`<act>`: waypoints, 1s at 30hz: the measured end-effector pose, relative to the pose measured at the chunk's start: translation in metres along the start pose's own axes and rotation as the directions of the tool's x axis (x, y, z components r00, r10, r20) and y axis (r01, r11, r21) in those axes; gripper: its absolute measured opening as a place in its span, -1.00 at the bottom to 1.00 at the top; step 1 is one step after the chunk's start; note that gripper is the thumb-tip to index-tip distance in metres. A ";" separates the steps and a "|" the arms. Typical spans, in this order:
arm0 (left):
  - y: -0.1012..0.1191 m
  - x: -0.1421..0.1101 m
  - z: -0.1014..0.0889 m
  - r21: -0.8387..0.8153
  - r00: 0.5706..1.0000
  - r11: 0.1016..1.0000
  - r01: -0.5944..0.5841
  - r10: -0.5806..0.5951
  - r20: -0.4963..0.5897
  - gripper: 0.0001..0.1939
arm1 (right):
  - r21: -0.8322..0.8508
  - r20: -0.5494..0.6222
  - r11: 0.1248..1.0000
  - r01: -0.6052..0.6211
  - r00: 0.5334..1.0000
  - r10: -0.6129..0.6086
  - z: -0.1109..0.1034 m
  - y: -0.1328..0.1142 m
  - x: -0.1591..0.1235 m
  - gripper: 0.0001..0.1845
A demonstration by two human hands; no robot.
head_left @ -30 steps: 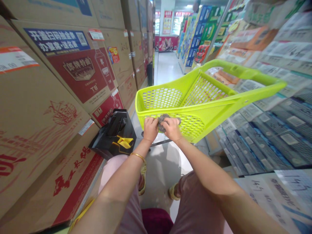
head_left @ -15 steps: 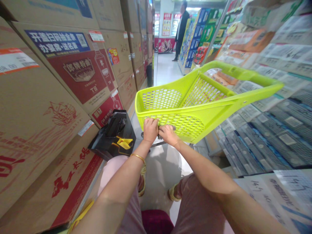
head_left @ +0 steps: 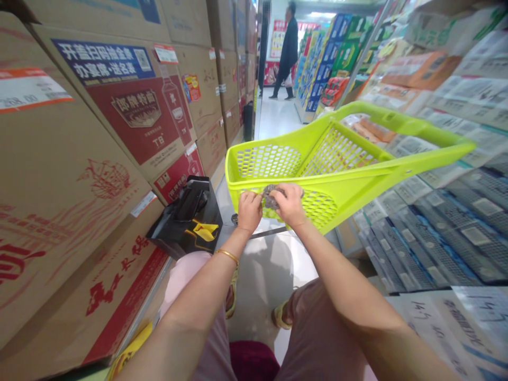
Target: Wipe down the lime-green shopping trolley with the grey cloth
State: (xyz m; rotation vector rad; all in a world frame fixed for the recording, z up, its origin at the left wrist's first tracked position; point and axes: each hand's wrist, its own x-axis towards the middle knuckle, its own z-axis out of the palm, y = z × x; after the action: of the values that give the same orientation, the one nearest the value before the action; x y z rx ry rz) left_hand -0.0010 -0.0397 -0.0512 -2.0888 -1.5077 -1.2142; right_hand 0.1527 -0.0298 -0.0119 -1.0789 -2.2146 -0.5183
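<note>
A lime-green plastic shopping basket (head_left: 357,174) with mesh walls stands tilted in the aisle in front of me. Both my hands are against its near wall, just below the rim. My left hand (head_left: 249,210) and my right hand (head_left: 291,205) are closed on a crumpled grey cloth (head_left: 271,198) pressed to the mesh between them. A gold bangle sits on my left wrist. My knees and sandalled feet show below.
Stacked cardboard cartons (head_left: 119,132) wall the left side. A black bag (head_left: 186,217) with a yellow mark sits at their foot. Shelves of boxed goods (head_left: 444,201) line the right. A person in dark clothes (head_left: 288,50) walks at the aisle's far end.
My right hand rose back up the basket wall with the cloth, after dipping lower half a second ago. The distant person walked left across the aisle end. The view shifted slightly.
</note>
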 end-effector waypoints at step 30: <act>0.009 0.010 -0.042 0.257 0.965 0.966 -0.040 -0.029 0.260 -0.73 | 0.140 0.070 0.990 -0.025 0.997 0.015 0.004 -0.001 -0.012 -0.69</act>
State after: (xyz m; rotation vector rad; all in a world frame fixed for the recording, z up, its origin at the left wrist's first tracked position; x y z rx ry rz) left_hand -0.0113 -0.0649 -0.0162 -2.1320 -1.6674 -0.7084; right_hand 0.1564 -0.0350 -0.0227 -1.0575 -2.2606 -0.3151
